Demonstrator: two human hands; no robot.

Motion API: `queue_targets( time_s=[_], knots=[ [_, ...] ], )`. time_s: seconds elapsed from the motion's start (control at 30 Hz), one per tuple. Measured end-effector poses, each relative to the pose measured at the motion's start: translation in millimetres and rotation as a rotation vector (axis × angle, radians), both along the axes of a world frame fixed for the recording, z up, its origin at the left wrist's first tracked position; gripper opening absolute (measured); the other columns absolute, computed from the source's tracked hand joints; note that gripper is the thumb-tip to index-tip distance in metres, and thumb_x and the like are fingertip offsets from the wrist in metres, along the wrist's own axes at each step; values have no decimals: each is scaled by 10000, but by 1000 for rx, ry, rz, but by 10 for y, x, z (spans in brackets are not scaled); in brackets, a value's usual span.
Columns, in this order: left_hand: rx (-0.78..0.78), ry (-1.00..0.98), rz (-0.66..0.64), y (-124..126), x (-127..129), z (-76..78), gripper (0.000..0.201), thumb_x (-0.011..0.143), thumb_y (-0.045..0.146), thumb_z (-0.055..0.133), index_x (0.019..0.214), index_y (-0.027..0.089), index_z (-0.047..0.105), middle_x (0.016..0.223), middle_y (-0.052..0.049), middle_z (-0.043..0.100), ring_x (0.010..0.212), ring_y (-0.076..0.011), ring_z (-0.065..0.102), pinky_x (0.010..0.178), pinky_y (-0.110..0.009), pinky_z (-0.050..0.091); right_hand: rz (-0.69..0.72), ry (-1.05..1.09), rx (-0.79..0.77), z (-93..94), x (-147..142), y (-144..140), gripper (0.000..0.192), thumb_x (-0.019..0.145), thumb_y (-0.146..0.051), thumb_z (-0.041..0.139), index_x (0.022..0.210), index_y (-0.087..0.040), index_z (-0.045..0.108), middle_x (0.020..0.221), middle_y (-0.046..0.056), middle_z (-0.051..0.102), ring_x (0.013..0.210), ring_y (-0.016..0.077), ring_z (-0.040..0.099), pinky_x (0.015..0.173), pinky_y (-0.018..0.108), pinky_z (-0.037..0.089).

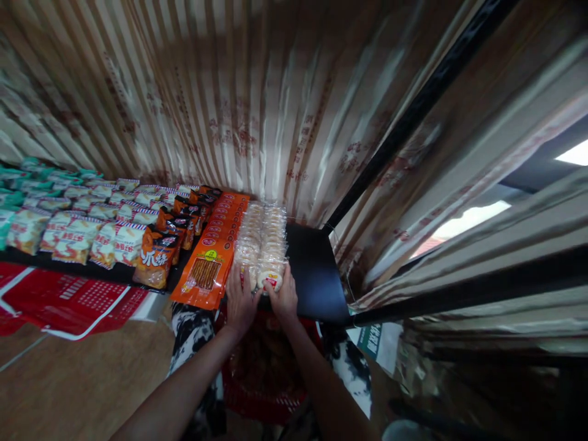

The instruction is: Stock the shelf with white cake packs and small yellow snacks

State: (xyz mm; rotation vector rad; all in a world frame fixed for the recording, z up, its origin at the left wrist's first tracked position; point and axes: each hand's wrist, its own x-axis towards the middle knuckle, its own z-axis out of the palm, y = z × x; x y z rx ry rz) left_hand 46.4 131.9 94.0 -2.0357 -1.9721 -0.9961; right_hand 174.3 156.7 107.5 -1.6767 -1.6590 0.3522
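Note:
Two rows of rice crackers in clear wrappers [261, 239] stand on a black shelf [316, 269]. My left hand [241, 300] lies on the front end of the left row, its fingers over the front packet and its thumb pointing inward. At the right row, my right hand [283, 297] grips the front packet, with the thumb on its face and the fingers along its right side. A red label shows on that round white packet. Left of the crackers lie flat orange snack packs [206, 263] with brown sticks pictured on them, overlapping in a row.
Orange-and-black snack bags [156, 254], white snack bags [76, 239] and green packs [13, 184] fill the shelf leftward. Printed curtain sheeting [257, 122] hangs behind. Black frame bars [413, 104] cross at right. A red basket [261, 404] sits below my arms; red bags [87, 300] hang at left.

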Motion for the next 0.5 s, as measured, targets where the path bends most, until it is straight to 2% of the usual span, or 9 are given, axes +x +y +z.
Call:
queue_targets(
  time_s=[0.13, 0.23, 0.37, 0.5],
  knots=[
    [20, 12, -28, -129, -30, 1, 664, 865, 403, 471, 1399, 60, 275, 1459, -251, 270, 1393, -339, 156, 1063, -539, 291, -27, 77, 40, -1, 24, -30, 829, 780, -506, 546, 1425, -111, 205, 1385, 194, 408, 1255, 286, 409, 1000, 447, 378],
    [16, 32, -61, -332, -54, -29, 586, 883, 331, 441, 1396, 92, 291, 1449, -221, 311, 1387, -315, 194, 1060, -516, 309, -73, 145, 102, -28, 44, -124, 798, 785, -500, 552, 1403, -94, 252, 1364, 206, 416, 1232, 277, 420, 971, 436, 413],
    [12, 35, -127, -562, -97, -110, 485, 884, 244, 418, 1351, 123, 374, 1383, -184, 420, 1336, -277, 319, 1036, -471, 355, -109, 165, 205, -59, 66, -327, 540, 845, -422, 504, 1277, -105, 440, 1234, 179, 507, 1131, 239, 476, 879, 382, 477],
    [-12, 75, -144, -605, -120, -136, 437, 881, 215, 404, 1305, 114, 433, 1325, -171, 483, 1289, -269, 385, 1018, -460, 375, -42, 60, 244, -51, 77, -474, 343, 875, -342, 478, 1134, -135, 566, 1079, 130, 569, 1031, 216, 507, 910, 412, 443]
  ],
)
